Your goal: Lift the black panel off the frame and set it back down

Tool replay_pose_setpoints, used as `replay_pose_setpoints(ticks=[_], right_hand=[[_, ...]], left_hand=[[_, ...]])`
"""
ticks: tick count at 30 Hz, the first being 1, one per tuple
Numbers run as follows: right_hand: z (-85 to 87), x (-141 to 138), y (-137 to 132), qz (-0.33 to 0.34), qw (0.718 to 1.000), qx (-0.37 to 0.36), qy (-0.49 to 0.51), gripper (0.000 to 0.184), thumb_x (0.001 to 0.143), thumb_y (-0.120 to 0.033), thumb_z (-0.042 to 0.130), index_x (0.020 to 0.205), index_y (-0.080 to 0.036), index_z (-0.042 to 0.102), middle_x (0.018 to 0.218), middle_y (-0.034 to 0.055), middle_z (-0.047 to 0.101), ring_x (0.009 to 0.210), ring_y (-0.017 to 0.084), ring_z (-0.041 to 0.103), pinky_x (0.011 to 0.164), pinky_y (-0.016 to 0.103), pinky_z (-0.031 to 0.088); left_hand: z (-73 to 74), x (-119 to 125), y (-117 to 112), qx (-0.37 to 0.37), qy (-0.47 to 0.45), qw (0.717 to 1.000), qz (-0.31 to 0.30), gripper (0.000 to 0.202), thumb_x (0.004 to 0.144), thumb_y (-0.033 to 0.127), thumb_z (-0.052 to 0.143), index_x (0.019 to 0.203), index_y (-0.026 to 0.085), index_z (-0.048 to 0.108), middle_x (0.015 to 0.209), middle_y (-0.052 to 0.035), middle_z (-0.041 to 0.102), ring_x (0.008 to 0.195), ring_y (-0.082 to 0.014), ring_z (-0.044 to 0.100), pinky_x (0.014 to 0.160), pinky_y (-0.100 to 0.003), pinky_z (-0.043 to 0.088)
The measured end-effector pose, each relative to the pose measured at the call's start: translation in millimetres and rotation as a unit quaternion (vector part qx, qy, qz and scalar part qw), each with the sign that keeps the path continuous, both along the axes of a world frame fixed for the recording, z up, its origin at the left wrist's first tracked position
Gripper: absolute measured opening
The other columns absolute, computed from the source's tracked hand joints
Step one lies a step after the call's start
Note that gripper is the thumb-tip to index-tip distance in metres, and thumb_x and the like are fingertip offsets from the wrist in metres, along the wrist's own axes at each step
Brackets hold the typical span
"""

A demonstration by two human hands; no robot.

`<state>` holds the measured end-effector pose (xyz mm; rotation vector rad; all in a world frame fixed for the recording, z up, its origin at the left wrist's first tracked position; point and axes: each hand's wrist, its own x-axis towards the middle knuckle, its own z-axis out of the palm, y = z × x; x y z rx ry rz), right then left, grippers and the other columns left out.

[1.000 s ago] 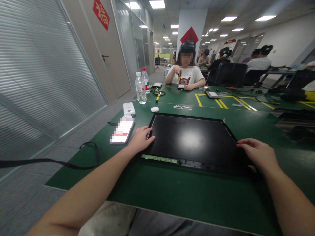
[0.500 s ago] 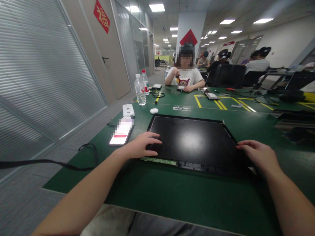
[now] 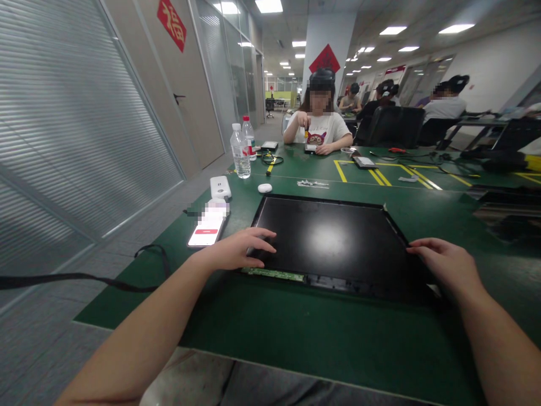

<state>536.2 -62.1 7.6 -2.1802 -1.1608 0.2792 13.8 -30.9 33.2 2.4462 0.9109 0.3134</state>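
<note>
A black LCD panel (image 3: pixel 325 239) lies face up on the green table (image 3: pixel 321 332) in front of me. Its thin dark frame runs round the edges, and a narrow green circuit board (image 3: pixel 274 274) shows along the near left side. My left hand (image 3: pixel 239 248) is over the panel's left edge with fingers spread; whether the fingertips touch the screen I cannot tell. At the right edge, my right hand (image 3: pixel 448 268) pinches the panel's frame between thumb and fingers.
Left of the panel are a lit phone (image 3: pixel 208 228), a white power bank (image 3: pixel 220 188) and a white earbud case (image 3: pixel 265 188). Two bottles (image 3: pixel 241 155) stand farther back. Across the table a person (image 3: pixel 319 127) works on a small device. A black strap (image 3: pixel 84 280) hangs at left.
My left hand has shifted slightly left and its fingers are a little more spread. My right hand keeps its hold on the frame, and the panel lies in nearly the same place.
</note>
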Motion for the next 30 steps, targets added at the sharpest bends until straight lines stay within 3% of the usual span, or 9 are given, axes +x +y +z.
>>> replay_pose_setpoints(ticks=[11,17,21,25,30], right_hand=[[3.3,-3.5,-0.2,-0.008,1.000,-0.012,0.023,0.031,0.059,-0.043,0.059,0.075,-0.028,0.080,0.084,0.0060,0.081,0.082,0.029,0.067,0.075,0.040,0.047],[6.1,-6.8,-2.7,-0.012,0.999,-0.027,0.034,0.032,0.060,-0.042,0.059,0.078,-0.028,0.080,0.088,0.0050,0.082,0.087,0.029,0.068,0.078,0.041,0.047],[13.0,-13.8,-4.0,-0.017,0.999,-0.028,0.026,0.028,0.058,-0.042,0.058,0.072,-0.028,0.078,0.085,0.0055,0.080,0.087,0.029,0.066,0.076,0.040,0.045],[16.1,-16.4,-3.7,-0.017,0.999,-0.027,0.029,0.028,0.057,-0.042,0.059,0.072,-0.028,0.078,0.085,0.0053,0.080,0.088,0.029,0.066,0.077,0.040,0.045],[12.2,-12.7,-2.7,-0.019,0.999,-0.024,0.020,0.028,0.057,-0.043,0.060,0.071,-0.028,0.079,0.083,0.0056,0.080,0.084,0.029,0.066,0.077,0.042,0.046]], left_hand=[[-2.3,-0.6,1.1,-0.010,-0.014,1.000,-0.010,0.039,0.094,0.022,0.076,0.132,0.028,0.079,0.165,-0.0111,0.057,0.148,-0.0314,0.057,0.121,-0.043,0.044],[-2.3,-0.6,1.8,0.008,0.013,0.999,0.049,0.051,0.089,0.042,0.082,0.137,0.026,0.077,0.163,-0.0133,0.058,0.149,-0.0358,0.055,0.123,-0.049,0.045],[-10.2,4.6,4.5,0.055,0.028,0.990,0.127,0.058,0.095,0.055,0.072,0.142,0.022,0.074,0.166,-0.0191,0.053,0.153,-0.0405,0.048,0.125,-0.058,0.042],[-22.3,11.6,10.2,0.115,0.048,0.972,0.200,0.054,0.104,0.044,0.054,0.145,0.014,0.070,0.163,-0.0244,0.056,0.153,-0.0411,0.048,0.126,-0.062,0.040],[-29.0,16.5,17.0,0.132,0.056,0.966,0.216,0.049,0.102,0.022,0.045,0.141,0.012,0.072,0.151,-0.0211,0.068,0.143,-0.0375,0.060,0.123,-0.060,0.046]])
